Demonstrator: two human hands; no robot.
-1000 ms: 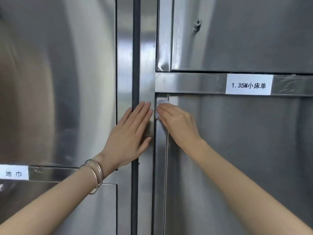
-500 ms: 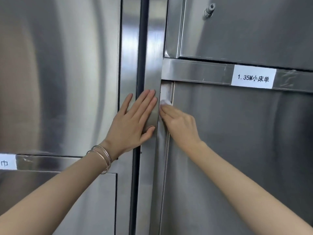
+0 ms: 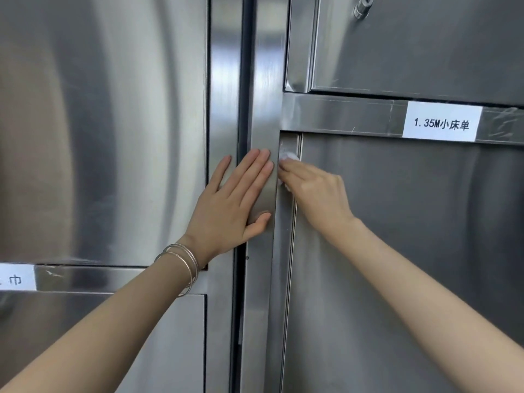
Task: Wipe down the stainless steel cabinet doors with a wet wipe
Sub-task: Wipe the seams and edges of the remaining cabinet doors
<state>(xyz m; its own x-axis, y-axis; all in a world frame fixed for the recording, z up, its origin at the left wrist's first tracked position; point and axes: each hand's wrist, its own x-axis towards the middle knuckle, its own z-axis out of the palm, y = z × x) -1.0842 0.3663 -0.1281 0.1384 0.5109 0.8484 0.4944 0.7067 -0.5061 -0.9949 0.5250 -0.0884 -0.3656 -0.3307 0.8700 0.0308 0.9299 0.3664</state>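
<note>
Stainless steel cabinet doors fill the head view. My right hand presses a small white wet wipe against the left edge strip of the lower right door, just below its top corner. Only a bit of the wipe shows past my fingertips. My left hand, with thin silver bangles at the wrist, lies flat with straight fingers on the vertical steel post between the door columns, right beside the right hand.
A white paper label is taped on the horizontal rail above the lower right door. The upper right door carries a small metal knob. The large left door and another label lie to the left.
The right hand with the wipe has slid a short way down the door's left edge strip from the top corner. The left hand stays flat on the post; the view has shifted slightly.
</note>
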